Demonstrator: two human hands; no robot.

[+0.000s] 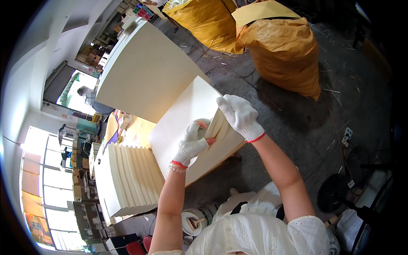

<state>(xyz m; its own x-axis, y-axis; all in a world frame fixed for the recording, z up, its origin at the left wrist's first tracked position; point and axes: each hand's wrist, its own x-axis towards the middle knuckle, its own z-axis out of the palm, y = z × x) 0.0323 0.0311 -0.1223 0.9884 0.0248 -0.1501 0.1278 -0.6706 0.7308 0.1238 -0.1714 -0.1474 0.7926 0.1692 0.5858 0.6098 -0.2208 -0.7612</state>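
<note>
Both my hands wear white knit gloves with red cuffs and meet at the edge of a bundle of cream sheets (217,126), whose layers fan slightly apart. My left hand (190,143), some fingertips bare, curls around the near part of that edge, its thumb against the layers. Farther along, my right hand (241,115) closes over the upper corner; its fingertips' far side is hidden. The bundle rests on a white panel or stack top (176,131). Behind it stands a tall, thick cream block (146,72).
A cream stack with ridged edges (134,178) stands at the left. Stuffed orange bags (282,55) and a yellow bag (208,23) sit on the grey floor at the back. A white bucket (192,223) is near my body, a dark round base (333,193) at the right. A person (90,97) is at the far left.
</note>
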